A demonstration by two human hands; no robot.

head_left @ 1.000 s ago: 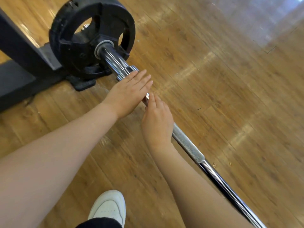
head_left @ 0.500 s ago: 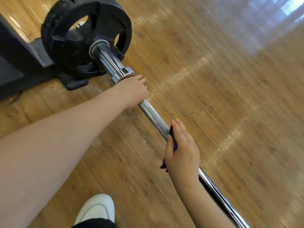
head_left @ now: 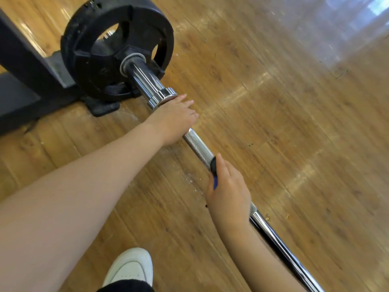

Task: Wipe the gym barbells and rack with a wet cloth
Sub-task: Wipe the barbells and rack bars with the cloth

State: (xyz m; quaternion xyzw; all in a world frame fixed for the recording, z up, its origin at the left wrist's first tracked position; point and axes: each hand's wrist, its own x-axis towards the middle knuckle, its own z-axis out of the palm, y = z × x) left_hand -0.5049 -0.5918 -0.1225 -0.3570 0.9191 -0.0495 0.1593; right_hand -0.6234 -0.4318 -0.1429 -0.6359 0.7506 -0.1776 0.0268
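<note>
A chrome barbell (head_left: 197, 148) runs diagonally from a black weight plate (head_left: 101, 51) at the upper left down to the lower right corner. My left hand (head_left: 174, 119) is wrapped around the bar just below its collar. Lower on the knurled section, my right hand (head_left: 229, 190) presses a dark blue cloth (head_left: 213, 167) around the bar. Only an edge of the cloth shows past my thumb. The black rack base (head_left: 19, 76) stands behind the plate at the left edge.
Glossy wooden floor (head_left: 294, 144) spreads to the right of the bar. My white shoe (head_left: 130, 268) is at the bottom centre, near the bar. A black foot pad (head_left: 101, 106) lies under the plate.
My right hand slid down the bar away from the left hand, exposing the knurled section and the blue cloth. My left hand closed around the bar by the collar.
</note>
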